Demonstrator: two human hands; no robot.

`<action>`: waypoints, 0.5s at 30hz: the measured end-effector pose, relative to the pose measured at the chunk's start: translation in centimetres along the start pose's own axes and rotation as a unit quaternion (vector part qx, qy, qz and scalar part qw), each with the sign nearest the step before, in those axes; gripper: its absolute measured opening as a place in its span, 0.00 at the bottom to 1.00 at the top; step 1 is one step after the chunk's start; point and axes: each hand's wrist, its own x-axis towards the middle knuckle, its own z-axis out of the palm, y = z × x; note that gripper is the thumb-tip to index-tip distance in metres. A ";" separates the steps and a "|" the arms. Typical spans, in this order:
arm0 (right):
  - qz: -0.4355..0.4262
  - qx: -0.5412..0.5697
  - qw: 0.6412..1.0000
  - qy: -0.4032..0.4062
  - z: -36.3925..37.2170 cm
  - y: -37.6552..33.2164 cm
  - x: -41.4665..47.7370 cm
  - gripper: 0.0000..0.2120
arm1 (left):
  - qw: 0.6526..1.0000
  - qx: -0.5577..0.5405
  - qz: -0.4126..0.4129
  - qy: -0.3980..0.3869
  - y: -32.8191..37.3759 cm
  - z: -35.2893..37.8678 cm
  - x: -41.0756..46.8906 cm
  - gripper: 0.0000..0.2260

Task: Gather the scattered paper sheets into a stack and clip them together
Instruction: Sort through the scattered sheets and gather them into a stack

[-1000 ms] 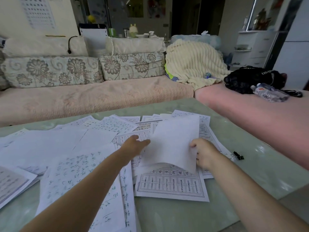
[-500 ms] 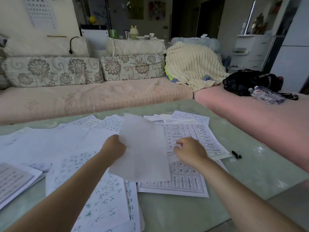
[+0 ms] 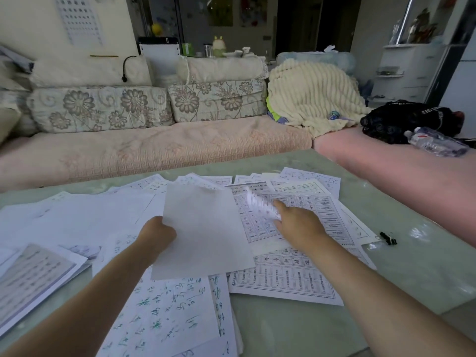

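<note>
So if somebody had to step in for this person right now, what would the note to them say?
Left hand: grip shut on a blank sheet, held up over the pile.
Right hand: curling up the corner of a gridded sheet; whether its grip has closed on it is unclear.
Other sheets lie scattered across the green table. The black binder clip sits on the table, right of the papers.
Done: one sheet in hand.
Left: gather the rest, square the stack, clip it.

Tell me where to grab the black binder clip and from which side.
Take the binder clip by its black body, pinching across it from above. It lies flat on bare table just off the right edge of the papers, clear of the right hand. Its handle positions are too small to make out.
</note>
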 end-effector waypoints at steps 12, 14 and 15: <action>-0.090 0.349 0.931 0.048 -1.0 -6.7 -0.2 0.21 | 0.929 -0.290 -0.133 -0.189 -3.4 -5.9 -2.1 0.24; -0.111 0.352 0.929 0.011 -0.1 -7.3 -0.3 0.24 | 0.924 -0.296 -0.142 -0.193 -4.6 -6.9 -1.8 0.28; -0.118 0.361 0.925 0.003 0.3 -7.5 -0.3 0.25 | 0.926 -0.285 -0.143 -0.201 -5.1 -7.3 -1.6 0.29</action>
